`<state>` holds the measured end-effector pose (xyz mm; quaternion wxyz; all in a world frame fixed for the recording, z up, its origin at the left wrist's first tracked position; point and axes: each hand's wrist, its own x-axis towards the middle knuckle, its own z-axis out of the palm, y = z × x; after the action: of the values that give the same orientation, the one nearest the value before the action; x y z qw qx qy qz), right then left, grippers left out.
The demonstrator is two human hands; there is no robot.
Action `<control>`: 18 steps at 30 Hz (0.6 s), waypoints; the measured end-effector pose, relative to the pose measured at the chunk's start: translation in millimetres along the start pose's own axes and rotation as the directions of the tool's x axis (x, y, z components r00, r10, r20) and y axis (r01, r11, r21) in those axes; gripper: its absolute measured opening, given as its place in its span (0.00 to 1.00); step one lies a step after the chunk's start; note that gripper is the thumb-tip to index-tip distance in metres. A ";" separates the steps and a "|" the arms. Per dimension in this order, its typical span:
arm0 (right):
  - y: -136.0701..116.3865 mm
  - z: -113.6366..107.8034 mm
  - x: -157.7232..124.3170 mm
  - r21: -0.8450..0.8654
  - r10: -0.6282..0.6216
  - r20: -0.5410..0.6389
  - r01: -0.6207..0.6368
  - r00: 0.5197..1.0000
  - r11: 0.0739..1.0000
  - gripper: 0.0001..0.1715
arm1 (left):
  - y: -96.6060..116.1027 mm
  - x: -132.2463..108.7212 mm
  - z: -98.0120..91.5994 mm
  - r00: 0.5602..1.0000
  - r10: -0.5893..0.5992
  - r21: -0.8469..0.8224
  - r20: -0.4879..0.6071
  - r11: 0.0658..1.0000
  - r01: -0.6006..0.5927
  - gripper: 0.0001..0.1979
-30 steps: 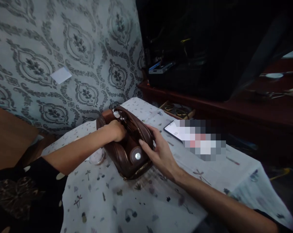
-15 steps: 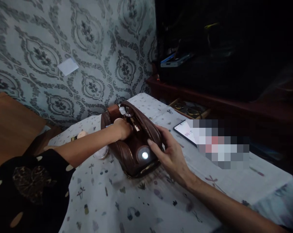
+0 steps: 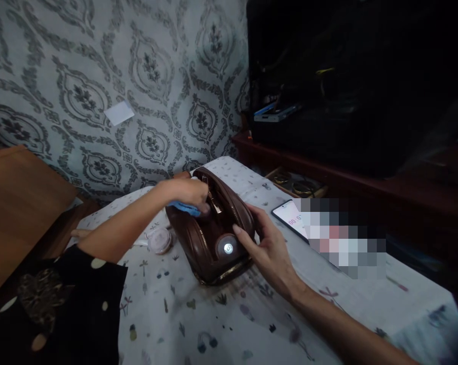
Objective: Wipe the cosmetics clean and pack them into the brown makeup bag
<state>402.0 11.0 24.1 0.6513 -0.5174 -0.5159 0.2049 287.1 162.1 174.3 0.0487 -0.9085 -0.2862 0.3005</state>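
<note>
Patterned wall (image 3: pixel 100 66) across the upper left; dark screen (image 3: pixel 346 86) filling the upper right. Below, a white printed tablecloth (image 3: pixel 176 329) spreads over centre and lower frame.

Brown bag (image 3: pixel 183 248) lies on the cloth at mid-frame, mouth unzipped and gaping. Hand-loaded from both sides, so I reckon a hard pull on one rim could tip it and spill whatever is inside.

Right hand (image 3: pixel 269 246), right of centre: grasping the bag's near-right rim, thumb on the inner edge, other fingers behind it. Should that hold slacken, the mouth could sag inward over the other wrist.

Left hand (image 3: pixel 189 191), at centre: bent over the opening, fingertips down inside and mostly hidden. I cannot tell whether they grip anything.

Phone (image 3: pixel 290 215), right of the bag, lit, part of it masked out. Apart from the bag; a swing of the right elbow looks a likelier threat to it.

Blue item (image 3: pixel 185 208) under the left hand, at the bag's rim, perhaps cloth; could snag on the zip teeth if dragged across.

Clear round jar (image 3: pixel 159 240), left of the bag, near it: a sideways shove of the bag might knock it.

Shiny snap (image 3: pixel 228 248) on the flap inside the mouth; might scratch a knuckle.
</note>
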 end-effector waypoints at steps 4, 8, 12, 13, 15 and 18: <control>2.5 1.5 0.5 0.014 0.007 -0.004 -0.007 1.000 1.000 0.26 | -18.8 -15.9 -17.8 0.980 -0.134 -0.072 -0.148 0.990 0.125 0.16; 2.6 1.5 0.9 -0.005 0.004 -0.004 -0.004 1.000 1.000 0.25 | -21.3 -9.5 -4.5 0.912 -0.276 -0.019 -0.305 0.959 0.284 0.17; 0.7 0.2 1.0 -0.020 0.008 0.002 -0.008 1.000 1.000 0.26 | -25.7 4.4 9.3 0.892 -0.298 -0.069 -0.340 0.954 0.293 0.15; 0.6 0.1 1.0 -0.023 0.007 0.005 -0.007 1.000 1.000 0.26 | -27.3 7.1 10.1 0.890 -0.308 -0.080 -0.336 0.951 0.299 0.15; 0.8 0.3 1.1 -0.027 0.001 0.006 -0.001 1.000 1.000 0.26 | -29.8 11.4 9.8 0.887 -0.328 -0.094 -0.324 0.944 0.315 0.15; 2.3 1.2 1.0 -0.025 -0.002 -0.002 0.002 1.000 1.000 0.26 | -30.3 17.0 8.9 0.866 -0.380 -0.107 -0.326 0.925 0.365 0.14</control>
<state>402.0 13.2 22.5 0.6456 -0.5251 -0.5182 0.1973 278.2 195.9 166.1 0.1356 -0.8751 -0.4495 0.1174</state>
